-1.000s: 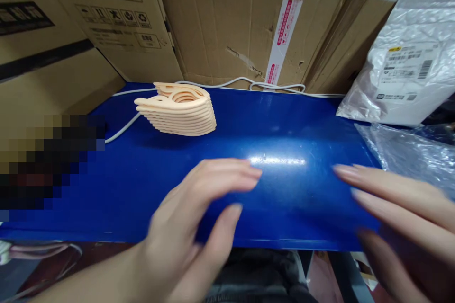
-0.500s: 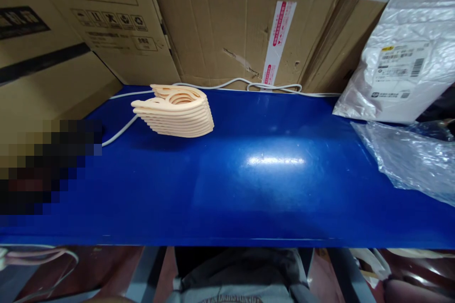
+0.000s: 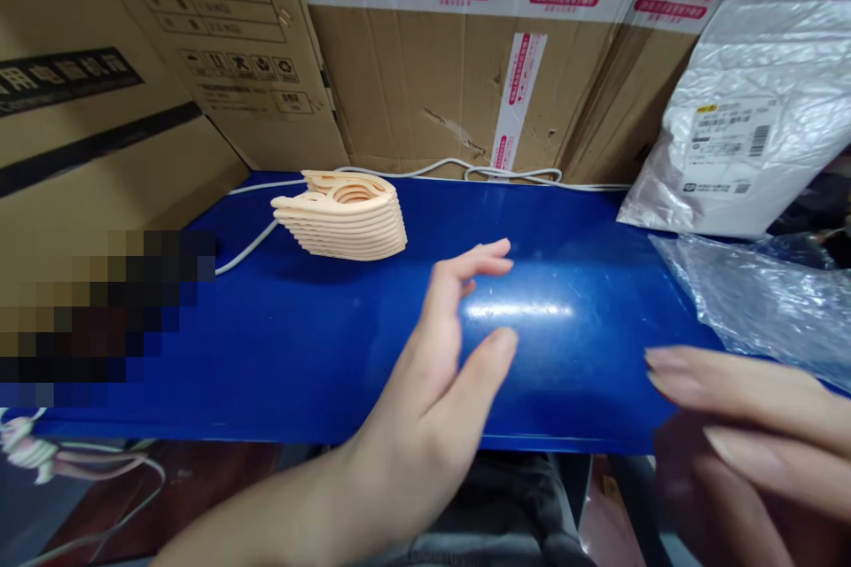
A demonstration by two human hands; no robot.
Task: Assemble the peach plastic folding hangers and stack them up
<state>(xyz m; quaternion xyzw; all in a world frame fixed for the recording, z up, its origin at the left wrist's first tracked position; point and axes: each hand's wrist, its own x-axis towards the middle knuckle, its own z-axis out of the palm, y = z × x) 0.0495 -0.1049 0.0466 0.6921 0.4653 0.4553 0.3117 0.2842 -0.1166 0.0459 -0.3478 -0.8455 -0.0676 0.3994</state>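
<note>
My left hand [image 3: 439, 372] reaches in over the middle of the blue table [image 3: 292, 354], its thumb and fingers apart and nothing between them. At the lower right, my right hand [image 3: 758, 443] is close to the camera with bent, separated fingers; I see nothing held in it, though part of it lies outside the view. Beyond and left of my left hand stands a stack of nested peach-coloured plastic pieces, apparently clothes hangers [image 3: 352, 226]. Neither hand touches the stack.
Cardboard boxes [image 3: 412, 80] wall in the back and left [image 3: 152, 133]. A white cable [image 3: 445, 164] runs along the back edge. At right stand a white mailing bag [image 3: 718, 133] and clear plastic wrap [image 3: 764, 301]. Pixelated blur covers an area at left.
Both hands have come into view from below, the left over the table's middle, the right at the lower right. The view has shifted slightly; the peach stack stays in place.
</note>
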